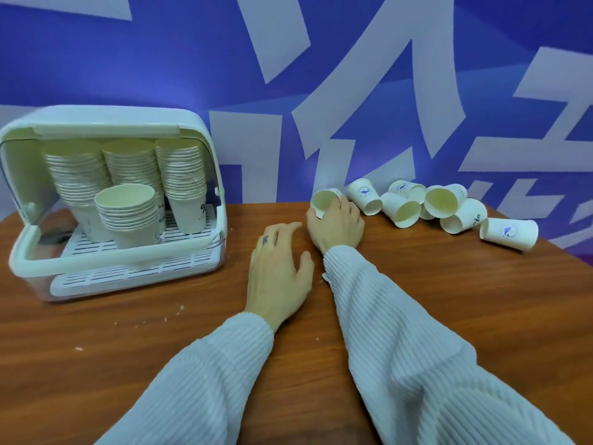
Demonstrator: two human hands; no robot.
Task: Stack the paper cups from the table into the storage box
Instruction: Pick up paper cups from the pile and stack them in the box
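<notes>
White paper cups lie scattered along the far right edge of the desk, and I count about eight of them tipped on their sides in a loose heap. Each is a short tapered cone with a rolled rim and a cream inside; several carry a small round blue print, and one shows dark lettering. The cup farthest right lies a little apart from the others, near the desk's right edge.

My right hand grips one cup at the left end of that heap, fingers curled over its wall, its open mouth turned towards the left. The next cup of the heap lies just beside the fingers. My left hand lies palm down on the wood with its fingers spread and relaxed, holding nothing, just left of the right hand and well apart from the heap. A small dark mark shows on one finger.

At the far left side of the desk stands the storage box, pale plastic with rounded corners, its lid swung up and a clear base below. Inside, three tall stacks of cups stand mouth up on a white slotted tray, and a shorter stack leans in front of them.

Both sleeves are pale ribbed knit. The desk is reddish-brown wood grain, with a few pale crumbs near its left front. Behind it hangs a blue wall with large pale grey shapes.
</notes>
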